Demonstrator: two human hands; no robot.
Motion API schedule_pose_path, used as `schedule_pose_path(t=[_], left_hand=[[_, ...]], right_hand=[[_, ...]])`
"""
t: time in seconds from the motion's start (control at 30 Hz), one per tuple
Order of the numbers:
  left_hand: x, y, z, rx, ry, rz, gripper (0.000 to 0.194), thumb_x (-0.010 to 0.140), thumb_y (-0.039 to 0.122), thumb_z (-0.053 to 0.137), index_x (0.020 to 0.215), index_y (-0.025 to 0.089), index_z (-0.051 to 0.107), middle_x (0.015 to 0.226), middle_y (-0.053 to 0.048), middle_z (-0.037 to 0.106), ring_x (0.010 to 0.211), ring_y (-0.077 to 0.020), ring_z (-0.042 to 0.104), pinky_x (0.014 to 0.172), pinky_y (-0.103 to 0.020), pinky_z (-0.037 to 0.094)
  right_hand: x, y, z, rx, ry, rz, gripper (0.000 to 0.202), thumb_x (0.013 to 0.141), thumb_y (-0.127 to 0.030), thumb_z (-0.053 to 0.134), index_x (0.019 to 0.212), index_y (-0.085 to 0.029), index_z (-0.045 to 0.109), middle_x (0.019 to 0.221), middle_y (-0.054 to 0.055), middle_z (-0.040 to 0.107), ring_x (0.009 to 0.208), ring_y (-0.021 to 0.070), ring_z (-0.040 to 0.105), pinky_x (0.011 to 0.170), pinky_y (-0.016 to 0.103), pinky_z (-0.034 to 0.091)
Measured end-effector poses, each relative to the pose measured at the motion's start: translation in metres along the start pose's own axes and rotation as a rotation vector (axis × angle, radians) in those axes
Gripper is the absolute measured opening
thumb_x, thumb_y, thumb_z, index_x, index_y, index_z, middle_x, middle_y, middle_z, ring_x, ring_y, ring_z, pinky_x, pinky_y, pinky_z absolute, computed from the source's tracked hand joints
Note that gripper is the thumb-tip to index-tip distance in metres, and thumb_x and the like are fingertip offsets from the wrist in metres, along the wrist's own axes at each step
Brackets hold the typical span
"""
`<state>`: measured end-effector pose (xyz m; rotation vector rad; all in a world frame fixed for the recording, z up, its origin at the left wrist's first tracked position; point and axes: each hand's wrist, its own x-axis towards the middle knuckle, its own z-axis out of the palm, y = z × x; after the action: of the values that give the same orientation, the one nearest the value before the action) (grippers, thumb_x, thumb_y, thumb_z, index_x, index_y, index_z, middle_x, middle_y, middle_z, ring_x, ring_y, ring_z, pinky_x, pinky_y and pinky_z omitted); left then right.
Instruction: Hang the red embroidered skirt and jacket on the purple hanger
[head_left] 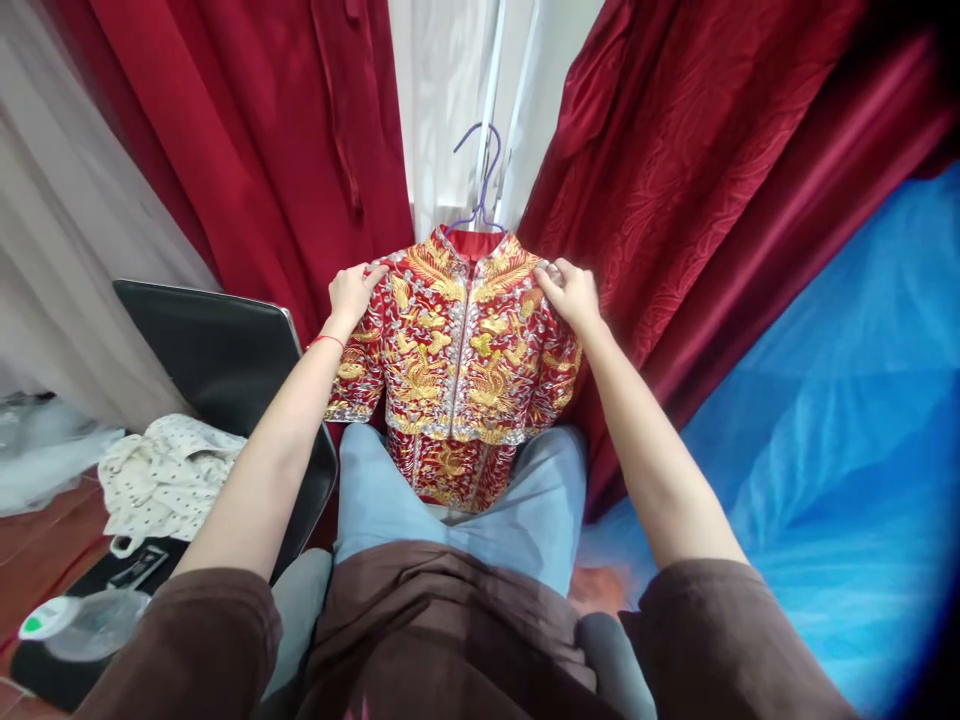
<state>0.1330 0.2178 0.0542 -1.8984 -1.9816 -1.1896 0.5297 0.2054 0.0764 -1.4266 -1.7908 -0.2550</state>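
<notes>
A small red jacket thick with gold and silver embroidery hangs in front of me on a purple wire hanger. My left hand grips its left shoulder, fingers curled over the beaded edge. My right hand grips the right shoulder the same way. A matching red embroidered skirt shows below the jacket hem, resting against my knees in light blue trousers.
Dark red curtains hang on both sides, with white fabric behind the hanger. A black chair stands at left with a spotted cream cloth on it. Blue plastic sheeting covers the right side. A clear bottle lies at lower left.
</notes>
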Motion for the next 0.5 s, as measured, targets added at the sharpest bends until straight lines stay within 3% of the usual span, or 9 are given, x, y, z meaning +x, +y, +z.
schedule_pose_path(t=[0.17, 0.27, 0.37, 0.43, 0.5], left_hand=[[-0.001, -0.002, -0.007, 0.032, -0.12, 0.038, 0.06, 0.098, 0.064, 0.028, 0.106, 0.019, 0.066, 0.109, -0.017, 0.073, 0.109, -0.0355, 0.066, 0.087, -0.04, 0.047], [-0.002, 0.01, -0.004, 0.01, -0.11, 0.113, 0.052, 0.098, 0.052, 0.039, 0.125, 0.012, 0.057, 0.124, -0.023, 0.066, 0.117, -0.0374, 0.063, 0.096, -0.047, 0.047], [0.0, 0.038, 0.001, -0.078, 0.03, 0.191, 0.057, 0.09, 0.037, 0.057, 0.138, 0.009, 0.043, 0.139, -0.025, 0.056, 0.129, -0.0356, 0.055, 0.107, -0.049, 0.042], [0.003, 0.064, 0.002, -0.156, 0.093, 0.241, 0.063, 0.086, 0.035, 0.062, 0.14, 0.01, 0.04, 0.141, -0.023, 0.054, 0.132, -0.0334, 0.052, 0.111, -0.048, 0.04], [0.007, 0.089, 0.002, -0.178, 0.08, 0.334, 0.065, 0.085, 0.042, 0.064, 0.138, 0.011, 0.041, 0.14, -0.022, 0.055, 0.133, -0.0331, 0.051, 0.115, -0.048, 0.035]], right_hand=[[-0.003, -0.006, 0.006, -0.179, -0.014, 0.014, 0.047, 0.098, -0.056, 0.041, 0.099, -0.015, 0.063, 0.085, 0.013, 0.066, 0.078, 0.0245, 0.06, 0.074, 0.034, 0.044], [-0.007, -0.018, 0.012, -0.342, 0.109, -0.002, 0.043, 0.099, -0.044, 0.042, 0.115, -0.008, 0.059, 0.11, 0.023, 0.063, 0.099, 0.0306, 0.059, 0.085, 0.042, 0.044], [-0.01, -0.038, 0.018, -0.404, 0.223, -0.152, 0.036, 0.095, -0.023, 0.04, 0.123, -0.006, 0.055, 0.126, 0.026, 0.057, 0.112, 0.0328, 0.054, 0.093, 0.049, 0.041], [-0.011, -0.057, 0.021, -0.338, 0.188, -0.262, 0.034, 0.093, -0.016, 0.037, 0.119, -0.008, 0.058, 0.122, 0.023, 0.06, 0.11, 0.03, 0.056, 0.092, 0.045, 0.043], [-0.014, -0.08, 0.026, -0.243, 0.095, -0.287, 0.031, 0.093, -0.018, 0.037, 0.113, -0.011, 0.06, 0.112, 0.019, 0.066, 0.101, 0.0266, 0.06, 0.084, 0.038, 0.046]])
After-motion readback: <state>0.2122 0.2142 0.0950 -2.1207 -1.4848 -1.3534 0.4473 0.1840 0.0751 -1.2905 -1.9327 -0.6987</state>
